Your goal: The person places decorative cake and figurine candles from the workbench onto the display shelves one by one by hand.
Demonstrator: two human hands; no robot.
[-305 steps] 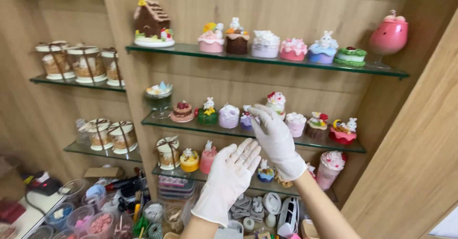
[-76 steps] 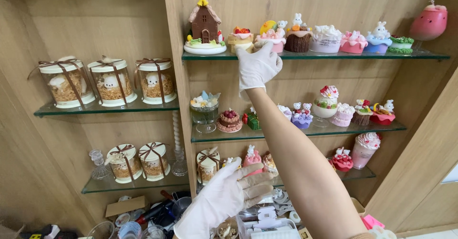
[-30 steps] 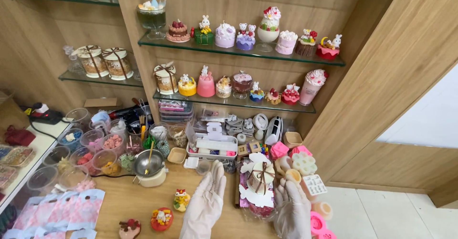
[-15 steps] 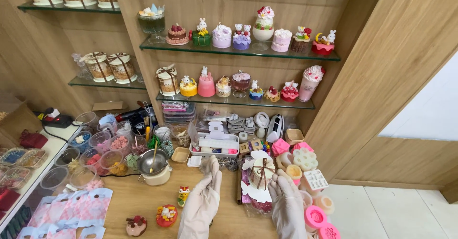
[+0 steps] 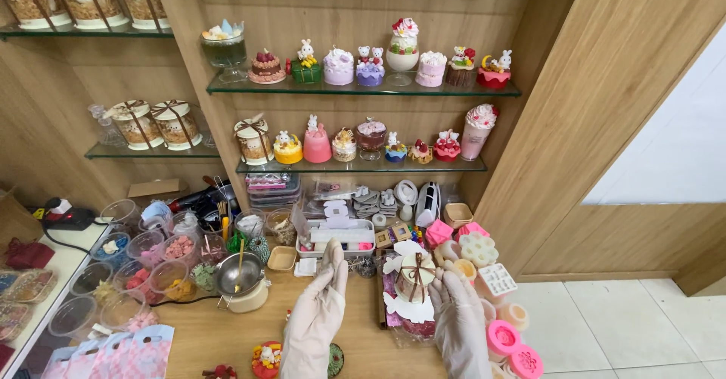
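Both my hands wear white gloves and hover over a wooden table [image 5: 204,330]. My left hand [image 5: 316,315] is flat and open, fingers together, pointing up toward a clear box of white moulds [image 5: 340,237]. My right hand [image 5: 457,322] is open too, its fingertips just beside a round white gift box with a brown ribbon [image 5: 414,274], which rests on a wrapped pink pack [image 5: 404,322]. Neither hand holds anything.
Glass shelves [image 5: 363,89] on the wooden wall carry several small cake-shaped candles. Clear cups of coloured bits [image 5: 155,262] and a metal bowl on a white pot [image 5: 240,277] stand at left. Pink silicone moulds [image 5: 505,341] lie at right. Pink bags [image 5: 128,349] lie at the front left.
The right hand came down from the top shelf to the table. Over the last second the view tilted slightly and both hands stayed open above the table.
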